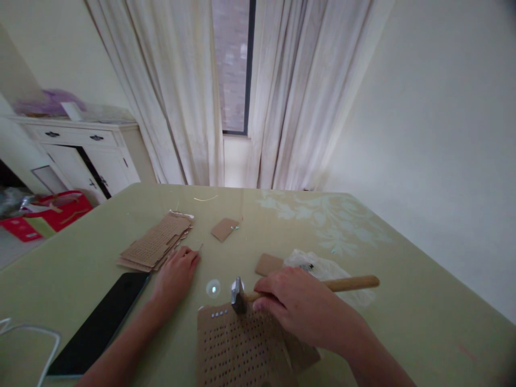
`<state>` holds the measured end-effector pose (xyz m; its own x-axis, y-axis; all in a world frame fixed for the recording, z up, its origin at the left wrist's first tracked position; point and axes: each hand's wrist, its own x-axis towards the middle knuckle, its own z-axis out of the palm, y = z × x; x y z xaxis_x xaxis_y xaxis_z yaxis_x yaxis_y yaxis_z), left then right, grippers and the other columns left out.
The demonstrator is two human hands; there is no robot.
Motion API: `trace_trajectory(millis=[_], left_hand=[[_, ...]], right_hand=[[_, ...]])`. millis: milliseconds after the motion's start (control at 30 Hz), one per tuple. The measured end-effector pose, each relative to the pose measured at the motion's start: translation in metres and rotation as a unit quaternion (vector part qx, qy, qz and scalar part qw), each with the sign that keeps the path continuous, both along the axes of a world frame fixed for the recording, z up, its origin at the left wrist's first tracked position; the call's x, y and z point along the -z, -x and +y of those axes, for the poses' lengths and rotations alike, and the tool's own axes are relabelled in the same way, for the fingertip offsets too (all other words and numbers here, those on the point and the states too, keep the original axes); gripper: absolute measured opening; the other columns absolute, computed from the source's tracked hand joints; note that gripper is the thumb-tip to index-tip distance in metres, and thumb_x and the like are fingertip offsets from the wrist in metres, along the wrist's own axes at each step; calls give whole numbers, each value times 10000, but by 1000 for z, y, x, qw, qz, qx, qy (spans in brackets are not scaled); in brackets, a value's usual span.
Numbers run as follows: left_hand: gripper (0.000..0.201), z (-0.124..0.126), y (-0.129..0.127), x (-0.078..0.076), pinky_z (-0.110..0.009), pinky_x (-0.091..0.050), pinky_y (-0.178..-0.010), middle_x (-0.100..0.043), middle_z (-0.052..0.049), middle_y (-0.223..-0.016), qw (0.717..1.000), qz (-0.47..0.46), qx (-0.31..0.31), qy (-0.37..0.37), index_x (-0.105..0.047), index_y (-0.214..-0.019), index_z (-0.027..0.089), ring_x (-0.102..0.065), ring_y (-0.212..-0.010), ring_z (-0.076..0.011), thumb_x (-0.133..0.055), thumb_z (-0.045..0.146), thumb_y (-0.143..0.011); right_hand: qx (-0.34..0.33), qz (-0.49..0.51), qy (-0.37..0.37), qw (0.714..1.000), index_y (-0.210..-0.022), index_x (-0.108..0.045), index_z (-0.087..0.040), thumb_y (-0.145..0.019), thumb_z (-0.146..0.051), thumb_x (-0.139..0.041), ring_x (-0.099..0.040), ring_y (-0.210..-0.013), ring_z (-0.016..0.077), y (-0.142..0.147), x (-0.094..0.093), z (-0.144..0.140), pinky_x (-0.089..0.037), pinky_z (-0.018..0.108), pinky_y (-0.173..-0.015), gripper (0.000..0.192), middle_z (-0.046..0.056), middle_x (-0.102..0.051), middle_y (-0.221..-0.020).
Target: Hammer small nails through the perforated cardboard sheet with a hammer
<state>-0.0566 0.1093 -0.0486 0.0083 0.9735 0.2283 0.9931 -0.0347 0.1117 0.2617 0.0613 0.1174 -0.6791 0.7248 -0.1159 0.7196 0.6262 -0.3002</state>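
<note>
Head view: I see the right hand with fingers wrapped round the hammer, handle pointing right, head left of them at the perforated cardboard; the left hand's grip I cannot tell.

A home room with curtains, cabinet

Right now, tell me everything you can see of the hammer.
The hammer has a light wooden handle with a rounded end and a silvery, partly dark metal head. The right hand grips the handle near the head. The hammer is held crosswise, head over the far edge of the dotted brown cardboard; whether they touch is unclear.
</note>
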Motion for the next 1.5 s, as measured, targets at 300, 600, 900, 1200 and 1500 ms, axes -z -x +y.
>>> trace_trajectory(millis=[300,600,900,1200,1500], left_hand=[[342,-13,-4,-2,-404,-561,-929,-752,-169,-1095,998,55,-24,25,-764,-1067,135,-732,-1063,-321,-425,173,-1083],[307,-16,-2,-4,-415,-530,-963,-733,-187,-1042,993,104,-34,50,-741,-1038,80,-703,-1047,-328,-442,148,-1057],[325,-25,-6,-10,-416,-538,-902,-718,-203,-1064,988,129,-67,43,-729,-1044,75,-704,-1068,-364,-415,2,-1006],[296,-18,8,-10,-440,-535,-890,-749,-176,-1063,997,51,-39,35,-725,-1064,129,-723,-1051,-357,-429,127,-1059],[259,-15,18,-3,-471,-522,-934,-756,-131,-950,997,-78,26,2,-722,-877,221,-710,-973,-337,-484,228,-978]], right_hand=[[5,3,7,1000,-931,-803,-210,-1073,-355,-665,-742,-836,243,0,-1,0,-426,332,-733,245,61,-814,-874],[9,9,25,1000,-993,-822,-228,-1066,-328,-676,-748,-868,243,-1,2,1,-422,329,-759,192,53,-829,-920],[12,9,33,999,-956,-804,-221,-1067,-322,-668,-749,-877,245,-1,0,1,-416,331,-755,202,53,-824,-913],[12,10,30,999,-952,-804,-225,-1064,-331,-674,-750,-861,246,1,2,4,-412,328,-747,201,51,-825,-898],[11,8,29,999,-939,-804,-221,-1065,-332,-671,-744,-842,237,0,2,2,-401,322,-731,214,54,-824,-888]])
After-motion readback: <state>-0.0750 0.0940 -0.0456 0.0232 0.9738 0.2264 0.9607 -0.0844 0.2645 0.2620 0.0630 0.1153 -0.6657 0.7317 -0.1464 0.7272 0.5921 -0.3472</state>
